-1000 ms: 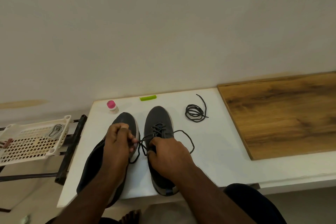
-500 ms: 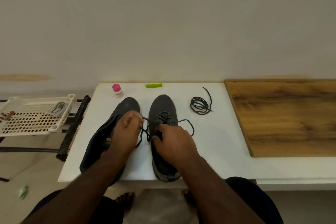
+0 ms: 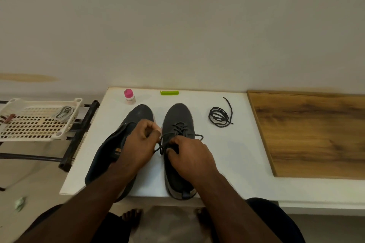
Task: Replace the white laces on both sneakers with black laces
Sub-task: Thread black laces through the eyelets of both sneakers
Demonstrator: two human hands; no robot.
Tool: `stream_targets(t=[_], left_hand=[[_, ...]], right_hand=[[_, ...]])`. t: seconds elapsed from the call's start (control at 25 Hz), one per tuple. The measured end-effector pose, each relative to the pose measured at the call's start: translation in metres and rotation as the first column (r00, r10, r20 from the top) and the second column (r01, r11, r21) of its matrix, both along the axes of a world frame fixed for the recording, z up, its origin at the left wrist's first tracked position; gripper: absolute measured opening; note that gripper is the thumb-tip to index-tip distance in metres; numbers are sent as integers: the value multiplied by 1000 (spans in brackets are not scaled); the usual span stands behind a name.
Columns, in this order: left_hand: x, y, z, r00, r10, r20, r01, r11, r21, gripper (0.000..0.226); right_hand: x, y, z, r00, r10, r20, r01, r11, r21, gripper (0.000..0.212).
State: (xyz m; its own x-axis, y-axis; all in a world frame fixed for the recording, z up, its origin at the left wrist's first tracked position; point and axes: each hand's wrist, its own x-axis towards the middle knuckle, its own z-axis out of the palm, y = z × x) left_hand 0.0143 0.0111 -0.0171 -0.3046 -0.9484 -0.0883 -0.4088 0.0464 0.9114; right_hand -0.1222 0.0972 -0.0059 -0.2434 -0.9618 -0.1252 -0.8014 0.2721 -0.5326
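i have the right sneaker point(image 3: 178, 144) nearly done — a black lace point(image 3: 180, 131) crosses its eyelets and both my hands are working the loose ends just above the tongue. my left hand point(image 3: 141, 142) is curled with the fingertips pinching one end of that lace, held between the two shoes. my right hand point(image 3: 190, 155) lies over the throat of the right sneaker, fingers bent around the other end; a loop of lace sticks out past its knuckles. i judge this to be the tying or final tightening on this shoe, though i cannot tell whether a knot is formed yet.

the left sneaker point(image 3: 120, 144) sits just beside it on the white table point(image 3: 227, 163), tilted open toward the left, and as far as i can see no lace runs through it — my left forearm hides part of it. the second black lace point(image 3: 219, 117) lies coiled on the table, well apart to the right of the shoes, untouched. something pale and looped lies in the plastic basket point(image 3: 37, 122) off to the left; it may be the old white laces, but it is too small to tell.

so roughly half remains: finish this knot, then thread the coiled lace through the left sneaker.
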Motion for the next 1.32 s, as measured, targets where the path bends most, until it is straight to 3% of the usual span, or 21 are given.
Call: stream_targets(t=[0.08, 0.16, 0.24, 0.36, 0.48, 0.6, 0.64, 0.76, 0.88, 1.0, 1.04, 1.16, 1.32], left_hand=[[-2, 3, -4, 916, -163, 367, 225, 965, -133, 18], [-6, 6, -3, 871, -188, 454, 289, 944, -162, 30], [-7, 3, 1, 940, -121, 320, 182, 969, -169, 39], [0, 1, 10, 991, 57, -122, -61, 998, -32, 51], [3, -1, 18, 888, 236, -394, -183, 969, 169, 41], [0, -1, 25, 715, 360, -599, -126, 909, 396, 32], [1, -2, 25, 712, 356, -605, -113, 909, 402, 33], [2, -1, 18, 838, 268, -474, -125, 942, 311, 35], [-3, 4, 6, 963, 149, -222, -100, 971, 217, 29], [-5, 6, -4, 999, 37, 3, -36, 976, 215, 5], [-4, 6, -7, 999, 5, 46, -16, 972, 236, 10], [-6, 4, -11, 996, -68, 59, 47, 952, 302, 16], [-8, 3, -8, 1000, 6, 1, -6, 921, 389, 13]], right_hand=[[0, -1, -1, 1000, 1, 1, -1, 1000, -4, 27], [-1, 0, -2, 1000, 4, 8, -4, 1000, -1, 27], [-2, 1, -3, 1000, 1, 9, -1, 1000, -1, 26], [-3, 0, -5, 1000, -13, 9, 13, 1000, 7, 25], [-3, -1, -5, 1000, -19, 19, 19, 1000, 21, 25], [-2, -1, -4, 999, -26, 23, 25, 999, 24, 25], [-1, -1, -3, 999, -28, 26, 27, 999, 21, 25], [-2, 0, -4, 999, -28, 21, 28, 1000, 15, 27], [-3, 0, -5, 999, -29, 15, 29, 999, 30, 27], [-2, -2, -5, 999, -31, 13, 31, 999, 24, 25], [-1, -1, -5, 1000, -26, 11, 26, 1000, 17, 24], [-3, 0, -5, 1000, -28, 0, 28, 1000, 6, 23], [-5, 1, -6, 999, -27, -34, 27, 1000, 2, 23]])
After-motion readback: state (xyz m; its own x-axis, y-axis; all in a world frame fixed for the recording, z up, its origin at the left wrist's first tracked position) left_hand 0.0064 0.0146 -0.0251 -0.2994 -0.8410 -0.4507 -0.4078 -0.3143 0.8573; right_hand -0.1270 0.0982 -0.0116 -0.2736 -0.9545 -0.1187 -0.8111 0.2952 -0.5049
